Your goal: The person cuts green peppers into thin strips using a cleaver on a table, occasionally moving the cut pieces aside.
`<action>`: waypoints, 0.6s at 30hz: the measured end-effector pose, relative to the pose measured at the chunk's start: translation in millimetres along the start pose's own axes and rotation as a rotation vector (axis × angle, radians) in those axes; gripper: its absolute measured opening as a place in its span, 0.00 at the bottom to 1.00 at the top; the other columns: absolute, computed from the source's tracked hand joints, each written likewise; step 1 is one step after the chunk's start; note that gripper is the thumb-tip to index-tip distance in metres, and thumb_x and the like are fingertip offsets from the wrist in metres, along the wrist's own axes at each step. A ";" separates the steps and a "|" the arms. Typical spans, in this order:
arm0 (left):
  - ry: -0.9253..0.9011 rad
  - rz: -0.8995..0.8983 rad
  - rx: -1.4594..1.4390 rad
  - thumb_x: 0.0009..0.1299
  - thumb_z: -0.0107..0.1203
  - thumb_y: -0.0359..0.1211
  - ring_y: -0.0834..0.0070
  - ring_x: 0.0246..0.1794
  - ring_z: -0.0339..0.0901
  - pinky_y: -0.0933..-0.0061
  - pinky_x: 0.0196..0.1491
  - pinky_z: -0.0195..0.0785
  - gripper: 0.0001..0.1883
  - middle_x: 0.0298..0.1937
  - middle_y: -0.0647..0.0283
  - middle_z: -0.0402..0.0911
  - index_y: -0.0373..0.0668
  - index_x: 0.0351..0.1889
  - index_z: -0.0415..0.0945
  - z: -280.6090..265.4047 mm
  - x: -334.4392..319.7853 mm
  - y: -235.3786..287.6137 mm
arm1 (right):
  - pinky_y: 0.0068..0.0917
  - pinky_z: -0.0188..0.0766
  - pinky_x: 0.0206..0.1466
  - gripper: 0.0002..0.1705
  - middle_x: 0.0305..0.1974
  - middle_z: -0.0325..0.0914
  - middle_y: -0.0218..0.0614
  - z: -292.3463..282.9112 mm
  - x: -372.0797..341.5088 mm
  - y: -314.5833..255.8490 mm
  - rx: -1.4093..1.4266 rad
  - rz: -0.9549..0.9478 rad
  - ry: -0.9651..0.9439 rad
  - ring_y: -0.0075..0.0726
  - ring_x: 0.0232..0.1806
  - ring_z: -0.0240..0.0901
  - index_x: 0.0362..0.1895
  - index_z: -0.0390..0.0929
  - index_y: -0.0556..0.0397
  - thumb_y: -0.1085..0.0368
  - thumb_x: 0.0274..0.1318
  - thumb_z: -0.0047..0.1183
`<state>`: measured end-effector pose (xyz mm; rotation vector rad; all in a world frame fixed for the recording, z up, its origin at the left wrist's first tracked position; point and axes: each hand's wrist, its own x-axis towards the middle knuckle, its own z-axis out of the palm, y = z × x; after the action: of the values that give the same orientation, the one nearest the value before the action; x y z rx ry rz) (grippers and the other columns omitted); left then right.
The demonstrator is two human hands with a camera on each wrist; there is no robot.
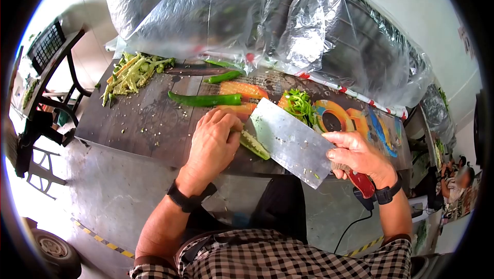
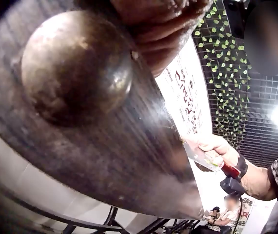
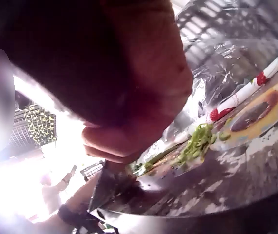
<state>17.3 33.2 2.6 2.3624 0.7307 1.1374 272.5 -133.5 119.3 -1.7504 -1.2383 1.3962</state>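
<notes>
My right hand grips a broad cleaver by its red-brown handle, with the thumb and a finger up at the blade's heel. The wide blade slants over the table's near side, specked with green bits. My left hand holds a halved green chili pepper with bent fingers; its pale, seedy inside faces up and its free end lies close to the blade. A long whole green chili pepper lies just beyond the left hand. Shredded green pepper sits in a small heap beyond the blade.
Another green pepper lies farther back. Pale pepper cores and scraps are piled at the table's far left, with seeds scattered on the dark tabletop. Clear plastic sheeting covers things along the back edge. A person sits far right.
</notes>
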 end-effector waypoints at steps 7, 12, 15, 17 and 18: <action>-0.029 -0.007 0.022 0.58 0.57 0.23 0.55 0.49 0.74 0.57 0.56 0.66 0.07 0.39 0.59 0.78 0.40 0.34 0.73 -1.6 -0.5 -2.0 | 0.20 0.70 0.28 0.29 0.35 0.79 0.29 4.5 -11.0 -15.7 -0.256 0.007 0.067 0.19 0.24 0.72 0.68 0.66 0.63 0.70 0.63 0.48; -0.029 -0.015 0.022 0.58 0.57 0.23 0.56 0.48 0.74 0.58 0.56 0.65 0.07 0.39 0.59 0.79 0.40 0.34 0.73 -1.6 -0.4 0.1 | 0.20 0.71 0.28 0.28 0.34 0.78 0.29 2.1 -9.4 -20.0 -0.212 0.017 0.023 0.20 0.24 0.72 0.68 0.66 0.62 0.70 0.63 0.47; -0.022 -0.012 0.026 0.58 0.57 0.23 0.55 0.49 0.74 0.58 0.56 0.65 0.07 0.39 0.59 0.79 0.40 0.34 0.73 -1.2 -0.7 -1.4 | 0.20 0.71 0.29 0.27 0.34 0.77 0.30 -2.3 -2.1 -11.3 0.065 0.079 -0.010 0.19 0.26 0.73 0.68 0.66 0.63 0.70 0.64 0.47; -0.018 -0.011 0.028 0.58 0.57 0.23 0.55 0.49 0.74 0.58 0.57 0.65 0.07 0.40 0.59 0.79 0.40 0.34 0.73 0.0 -1.3 -2.5 | 0.19 0.71 0.29 0.27 0.34 0.77 0.30 -1.1 -1.5 -3.9 0.107 0.091 0.014 0.19 0.26 0.73 0.67 0.65 0.64 0.70 0.65 0.47; -0.025 -0.019 0.031 0.58 0.57 0.23 0.55 0.49 0.74 0.57 0.57 0.65 0.07 0.40 0.59 0.79 0.40 0.34 0.73 -0.6 -1.0 -1.9 | 0.19 0.71 0.29 0.27 0.35 0.77 0.30 -1.1 -1.1 -2.0 0.130 0.097 0.027 0.19 0.26 0.73 0.67 0.65 0.64 0.69 0.65 0.47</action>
<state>15.7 34.2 1.3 2.3854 0.7653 1.0950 272.9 -133.6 121.8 -1.7537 -1.0366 1.4694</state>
